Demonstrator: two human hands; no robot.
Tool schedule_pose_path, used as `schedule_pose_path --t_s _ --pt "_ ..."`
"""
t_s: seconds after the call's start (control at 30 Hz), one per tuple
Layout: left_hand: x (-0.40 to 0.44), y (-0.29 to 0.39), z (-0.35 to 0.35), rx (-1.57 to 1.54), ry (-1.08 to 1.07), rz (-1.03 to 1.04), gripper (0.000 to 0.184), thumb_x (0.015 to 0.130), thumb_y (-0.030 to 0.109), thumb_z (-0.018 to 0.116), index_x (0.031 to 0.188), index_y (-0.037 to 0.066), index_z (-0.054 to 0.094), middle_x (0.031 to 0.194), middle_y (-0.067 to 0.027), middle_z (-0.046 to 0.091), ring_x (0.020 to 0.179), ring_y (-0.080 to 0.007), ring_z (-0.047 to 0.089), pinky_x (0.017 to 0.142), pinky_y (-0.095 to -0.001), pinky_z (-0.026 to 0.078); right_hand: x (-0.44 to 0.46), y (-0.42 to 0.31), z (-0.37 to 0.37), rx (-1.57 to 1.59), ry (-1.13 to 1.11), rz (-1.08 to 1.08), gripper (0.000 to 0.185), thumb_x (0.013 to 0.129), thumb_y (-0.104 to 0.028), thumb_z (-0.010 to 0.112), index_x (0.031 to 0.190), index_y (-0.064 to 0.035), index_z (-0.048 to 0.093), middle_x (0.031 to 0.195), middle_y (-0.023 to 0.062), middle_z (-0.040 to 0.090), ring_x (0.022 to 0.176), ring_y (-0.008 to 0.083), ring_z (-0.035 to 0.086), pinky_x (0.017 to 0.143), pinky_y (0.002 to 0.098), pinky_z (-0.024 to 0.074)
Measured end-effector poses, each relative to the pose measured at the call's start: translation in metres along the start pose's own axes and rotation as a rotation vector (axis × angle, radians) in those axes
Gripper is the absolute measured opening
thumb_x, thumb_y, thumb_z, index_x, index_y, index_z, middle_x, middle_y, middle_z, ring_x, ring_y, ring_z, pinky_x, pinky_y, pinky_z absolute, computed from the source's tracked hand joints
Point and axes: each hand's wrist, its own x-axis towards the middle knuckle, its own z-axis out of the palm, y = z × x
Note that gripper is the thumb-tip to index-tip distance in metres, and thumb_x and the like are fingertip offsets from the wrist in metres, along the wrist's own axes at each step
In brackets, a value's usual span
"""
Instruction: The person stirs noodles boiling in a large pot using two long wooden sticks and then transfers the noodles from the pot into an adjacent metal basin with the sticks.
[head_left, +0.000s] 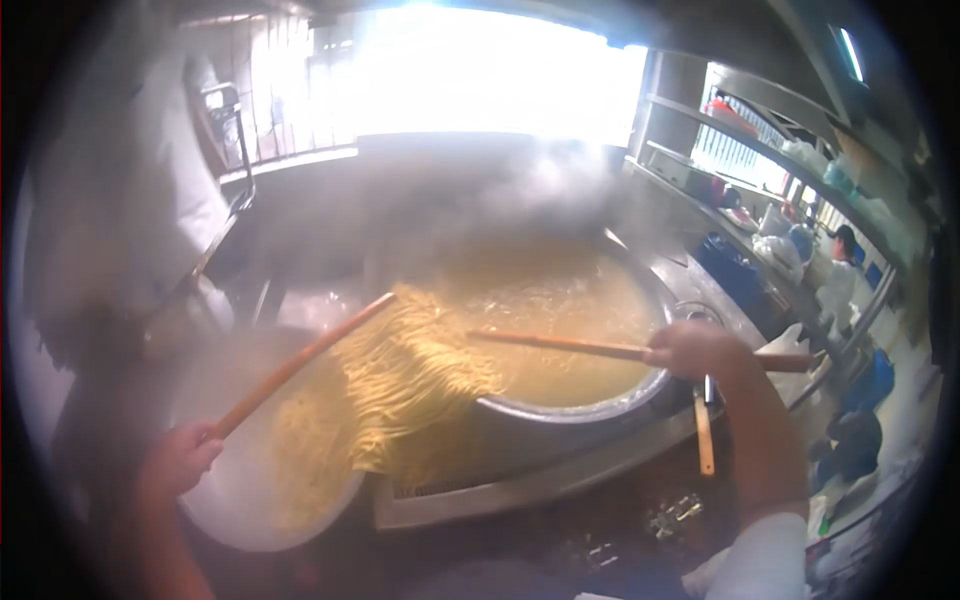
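Note:
A thick bundle of yellow noodles (415,365) hangs between the large steaming pot (590,412) and a wide pale basin (235,505) at the left. My left hand (185,460) is closed round one long wooden stick (300,365), whose far end reaches the top of the bundle. Closed on a second wooden stick (560,343), my right hand (700,350) is over the pot's right rim, and that stick's tip touches or nears the noodles. Cloudy liquid bubbles in the pot. More noodles lie inside the basin. Steam blurs the far side.
A wooden-handled tool (704,430) hangs at the stove's front, below my right forearm. Metal shelves (700,205) with bags and containers line the right side, beside a blue crate (728,268). Farther right is another person (842,265). A metal pipe (243,150) stands at the left.

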Motion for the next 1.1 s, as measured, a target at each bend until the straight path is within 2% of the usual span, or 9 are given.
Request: schedule_pose_path --t_s 0.17,0.37,0.6,0.73,0.77,0.8,0.93,0.97,1.1 --pt "0.114 0.138 0.043 0.425 0.038 0.246 0.032 0.09 0.028 0.054 0.109 0.004 0.065 0.095 -0.0176 0.068 0.09 -0.0325 0.066 0.078 -0.0414 0.05 0.01 0.018 0.033 -0.092 -0.124 0.081 0.032 0.091 -0.04 0.053 0.108 -0.0193 0.07 0.098 0.0072 0.07 0.094 0.0255 0.066 0.084 0.0383 0.0509" --pt "0.187 0.264 0.124 1.093 -0.073 0.145 0.024 0.089 0.02 0.055 0.106 0.013 0.071 0.102 -0.0061 0.071 0.095 -0.0238 0.069 0.075 -0.0383 0.054 0.151 0.016 0.155 0.134 -0.108 -0.057 0.034 0.092 -0.039 0.052 0.105 -0.0132 0.071 0.098 0.0125 0.069 0.094 0.0305 0.066 0.084 0.0419 0.0503" --pt "0.2 0.278 0.183 1.136 -0.207 0.205 0.026 0.088 0.019 0.056 0.111 0.013 0.067 0.101 -0.0051 0.071 0.094 -0.0218 0.07 0.077 -0.037 0.056 0.238 -0.015 0.223 0.495 -0.073 -0.006 0.035 0.092 -0.042 0.051 0.112 -0.0193 0.069 0.102 0.0125 0.069 0.095 0.0314 0.065 0.083 0.0425 0.0504" --pt "0.213 0.233 0.201 0.848 -0.294 0.223 0.031 0.087 0.029 0.058 0.107 0.006 0.066 0.095 -0.0138 0.07 0.09 -0.027 0.068 0.073 -0.0407 0.054 0.237 -0.018 0.257 0.729 -0.08 -0.047 0.038 0.092 -0.042 0.053 0.113 -0.0148 0.068 0.1 0.0146 0.069 0.094 0.0304 0.066 0.082 0.0412 0.0503" --pt "0.209 0.225 0.206 0.672 -0.29 0.141 0.03 0.086 0.024 0.057 0.106 0.004 0.067 0.1 -0.0195 0.068 0.091 -0.0317 0.067 0.078 -0.0426 0.052 0.231 -0.018 0.263 0.747 -0.022 -0.083 0.038 0.092 -0.04 0.054 0.114 -0.0113 0.067 0.089 0.0139 0.07 0.082 0.0249 0.067 0.074 0.0381 0.0505" --pt "0.22 0.193 0.22 0.56 -0.288 0.233 0.031 0.086 0.028 0.061 0.103 0.002 0.066 0.09 -0.0171 0.069 0.075 -0.0285 0.068 0.067 -0.0406 0.053 0.225 -0.019 0.265 0.744 -0.017 -0.084 0.038 0.092 -0.04 0.054 0.114 -0.0113 0.067 0.089 0.0139 0.07 0.082 0.0249 0.067 0.074 0.0381 0.0505" --pt "0.196 0.133 0.266 -0.374 -0.48 -0.134 0.021 0.091 0.027 0.061 0.093 0.007 0.058 0.063 -0.0014 0.049 0.044 -0.0117 0.043 0.038 -0.0291 0.036 0.196 -0.025 0.255 0.997 -0.047 -0.09 0.035 0.095 -0.033 0.054 0.111 -0.0043 0.066 0.069 0.0037 0.06 0.062 0.0124 0.054 0.059 0.032 0.0451" --pt "0.198 0.111 0.283 -0.658 -0.549 -0.179 0.016 0.093 0.024 0.059 0.087 0.01 0.054 0.06 -0.0002 0.047 0.042 -0.0099 0.04 0.036 -0.027 0.031 0.189 -0.029 0.249 0.999 -0.003 -0.127 0.034 0.095 -0.031 0.054 0.111 -0.0037 0.066 0.069 0.0033 0.06 0.063 0.0121 0.054 0.059 0.0318 0.0449" --pt "0.162 0.085 0.292 -0.918 -0.574 -0.16 0.016 0.097 0.026 0.054 0.098 0.01 0.057 0.059 0.0027 0.047 0.04 -0.0068 0.039 0.036 -0.0224 0.032 0.156 -0.061 0.203 0.884 0.167 -0.22 0.031 0.094 -0.029 0.057 0.105 -0.003 0.068 0.069 0.0048 0.06 0.063 0.0137 0.053 0.06 0.0328 0.0447"
